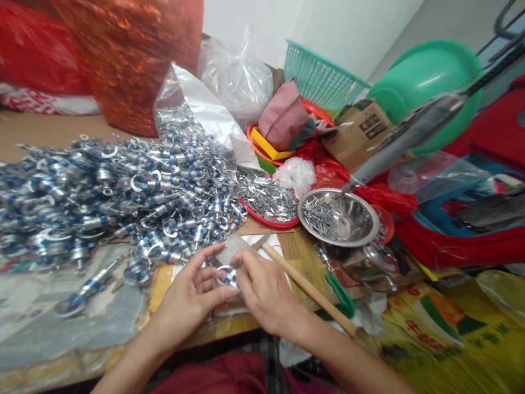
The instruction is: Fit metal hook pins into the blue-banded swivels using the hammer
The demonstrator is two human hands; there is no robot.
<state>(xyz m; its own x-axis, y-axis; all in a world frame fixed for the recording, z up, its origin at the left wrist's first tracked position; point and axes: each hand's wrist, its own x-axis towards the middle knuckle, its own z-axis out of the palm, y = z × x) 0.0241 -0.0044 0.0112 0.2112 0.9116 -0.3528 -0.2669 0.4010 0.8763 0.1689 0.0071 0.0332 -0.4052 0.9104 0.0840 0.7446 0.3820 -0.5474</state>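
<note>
Between my two hands, over the table's front edge, is a silver metal fitting with a blue band and a curved, hook-like end. My left hand has its thumb and fingers closed round the fitting's near side. From the right, the fingertips of my right hand pinch the same piece and hide part of it. Just beyond the hands lie a grey block and a knife-like blade. A large heap of similar blue-banded fittings spreads across the left, with one single fitting apart in front.
Beyond my hands, a red-rimmed tray holds small metal strips. A steel bowl contains nail-like pins. To the right, a wooden stick slants past a green loop. A grey-handled lever juts over the bowl. Plastic bags stand behind.
</note>
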